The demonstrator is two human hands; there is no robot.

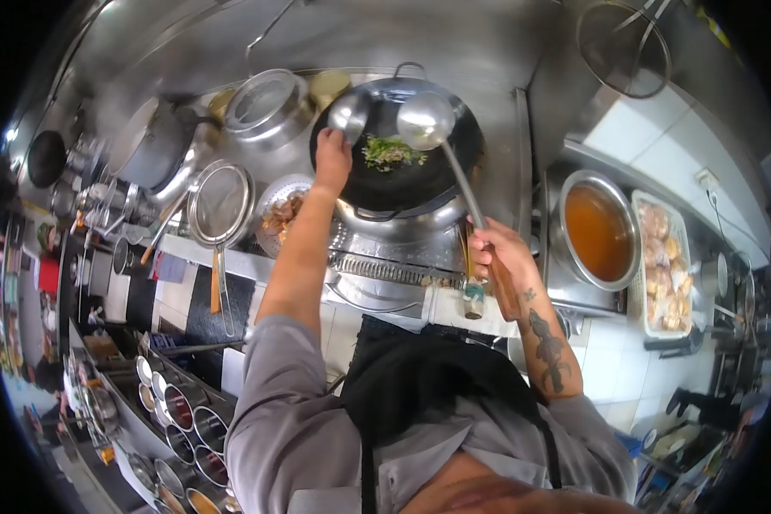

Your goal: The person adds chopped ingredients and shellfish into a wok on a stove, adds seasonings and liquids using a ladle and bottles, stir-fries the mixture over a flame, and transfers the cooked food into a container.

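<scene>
A black wok (454,167) sits on the stove with chopped green vegetables (391,153) in its middle. My left hand (333,158) is at the wok's left side, its fingers closed on a small metal bowl (349,114) that is tilted over the wok. My right hand (504,248) grips the wooden handle of a long ladle (426,121), whose round bowl hangs above the right part of the vegetables.
Left of the wok are a perforated dish (297,184) with brown food, a strainer (221,204), a lidded pot (265,107) and a large pot (150,146). At the right stand a steel pot of orange liquid (600,231) and a white basket (662,265).
</scene>
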